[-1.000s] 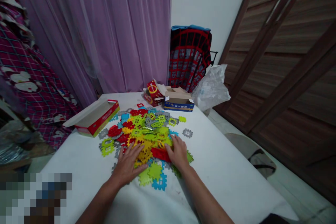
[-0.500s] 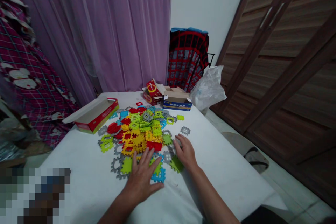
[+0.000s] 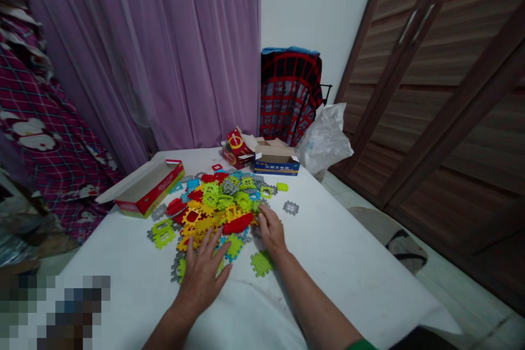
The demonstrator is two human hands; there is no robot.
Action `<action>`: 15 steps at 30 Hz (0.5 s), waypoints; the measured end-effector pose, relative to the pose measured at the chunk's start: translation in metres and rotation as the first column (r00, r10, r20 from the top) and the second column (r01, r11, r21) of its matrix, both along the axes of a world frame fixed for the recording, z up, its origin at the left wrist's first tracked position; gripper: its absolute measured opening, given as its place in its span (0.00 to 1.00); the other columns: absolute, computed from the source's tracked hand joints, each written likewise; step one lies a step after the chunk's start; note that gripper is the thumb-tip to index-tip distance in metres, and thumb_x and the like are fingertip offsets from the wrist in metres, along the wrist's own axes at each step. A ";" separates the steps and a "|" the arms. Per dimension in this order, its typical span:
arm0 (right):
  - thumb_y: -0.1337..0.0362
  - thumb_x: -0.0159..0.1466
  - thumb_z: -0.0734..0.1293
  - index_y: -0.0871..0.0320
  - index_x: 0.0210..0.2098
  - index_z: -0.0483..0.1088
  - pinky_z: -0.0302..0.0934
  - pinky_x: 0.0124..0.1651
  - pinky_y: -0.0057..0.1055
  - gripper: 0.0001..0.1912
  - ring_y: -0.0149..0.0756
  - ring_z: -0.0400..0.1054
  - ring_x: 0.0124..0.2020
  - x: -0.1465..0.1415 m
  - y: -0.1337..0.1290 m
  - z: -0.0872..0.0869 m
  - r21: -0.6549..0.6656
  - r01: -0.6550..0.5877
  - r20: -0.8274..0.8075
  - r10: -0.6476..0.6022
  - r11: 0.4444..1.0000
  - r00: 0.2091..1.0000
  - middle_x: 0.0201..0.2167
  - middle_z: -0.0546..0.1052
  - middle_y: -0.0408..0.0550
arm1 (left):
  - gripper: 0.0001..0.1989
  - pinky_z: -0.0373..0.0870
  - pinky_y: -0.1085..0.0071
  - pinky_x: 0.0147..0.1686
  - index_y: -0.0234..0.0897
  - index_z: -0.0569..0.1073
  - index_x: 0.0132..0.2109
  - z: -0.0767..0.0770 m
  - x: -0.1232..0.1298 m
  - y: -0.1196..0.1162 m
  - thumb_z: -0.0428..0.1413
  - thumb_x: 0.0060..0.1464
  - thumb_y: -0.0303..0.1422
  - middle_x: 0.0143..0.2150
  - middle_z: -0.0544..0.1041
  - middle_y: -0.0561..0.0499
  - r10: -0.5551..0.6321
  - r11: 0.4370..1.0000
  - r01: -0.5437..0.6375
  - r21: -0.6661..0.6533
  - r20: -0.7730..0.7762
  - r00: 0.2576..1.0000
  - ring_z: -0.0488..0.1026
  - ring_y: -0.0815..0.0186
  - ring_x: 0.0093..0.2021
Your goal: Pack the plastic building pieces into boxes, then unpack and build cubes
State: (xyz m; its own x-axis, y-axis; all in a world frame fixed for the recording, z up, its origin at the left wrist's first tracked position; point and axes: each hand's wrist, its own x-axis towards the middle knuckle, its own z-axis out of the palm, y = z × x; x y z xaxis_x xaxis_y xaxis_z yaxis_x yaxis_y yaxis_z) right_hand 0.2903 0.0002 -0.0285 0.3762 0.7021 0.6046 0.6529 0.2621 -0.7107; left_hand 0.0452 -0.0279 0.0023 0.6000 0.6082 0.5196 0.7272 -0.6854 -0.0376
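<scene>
left hand (image 3: 202, 273) fingers fanned out, not gripping anything, at the near edge of a messy heap of notched plastic tiles (image 3: 208, 224) on a white-covered table (image 3: 348, 268); right hand (image 3: 272, 234) half-curled at the heap's right side, can't tell if it's got one

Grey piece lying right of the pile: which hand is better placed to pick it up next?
Likely the right hand: it is at the right edge of the pile, nearer the grey piece. The left hand is farther, at the pile's near side.
</scene>
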 end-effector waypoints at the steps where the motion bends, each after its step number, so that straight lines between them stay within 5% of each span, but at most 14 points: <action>1: 0.57 0.68 0.57 0.57 0.49 0.75 0.62 0.59 0.44 0.20 0.42 0.70 0.53 0.011 -0.005 0.000 0.000 0.043 0.021 -0.043 0.999 0.999 0.50 0.77 0.55 | 0.20 0.35 0.42 0.68 0.48 0.71 0.58 -0.001 0.000 0.000 0.52 0.60 0.38 0.68 0.65 0.46 -0.011 1.000 0.011 0.024 0.001 1.000 0.58 0.53 0.68; 8: 0.63 0.63 0.58 0.60 0.49 0.74 0.59 0.59 0.47 0.20 0.46 0.66 0.55 0.089 -0.016 -0.006 -0.096 0.417 0.206 -0.391 0.904 0.897 0.53 0.74 0.58 | 0.21 0.34 0.45 0.69 0.49 0.71 0.59 -0.003 -0.007 -0.001 0.52 0.59 0.38 0.63 0.71 0.48 -0.040 0.988 0.045 0.147 -0.036 0.999 0.63 0.54 0.66; 15: 0.63 0.57 0.64 0.57 0.49 0.75 0.60 0.55 0.44 0.21 0.48 0.66 0.55 0.120 -0.005 -0.007 -0.265 0.382 0.372 -0.272 0.885 0.887 0.53 0.74 0.56 | 0.22 0.31 0.50 0.70 0.52 0.70 0.59 -0.015 -0.033 -0.008 0.53 0.57 0.37 0.59 0.76 0.50 -0.061 0.980 0.075 0.185 -0.081 0.995 0.70 0.57 0.61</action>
State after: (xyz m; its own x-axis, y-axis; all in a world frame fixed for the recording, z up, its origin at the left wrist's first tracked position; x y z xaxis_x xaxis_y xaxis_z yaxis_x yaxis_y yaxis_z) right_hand 0.4101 -0.0046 -0.0353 0.4463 0.7474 0.4922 0.8627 -0.2132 -0.4585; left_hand 0.0125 -0.0356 -0.0122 0.6777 0.4605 0.5733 0.6696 -0.7086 -0.2224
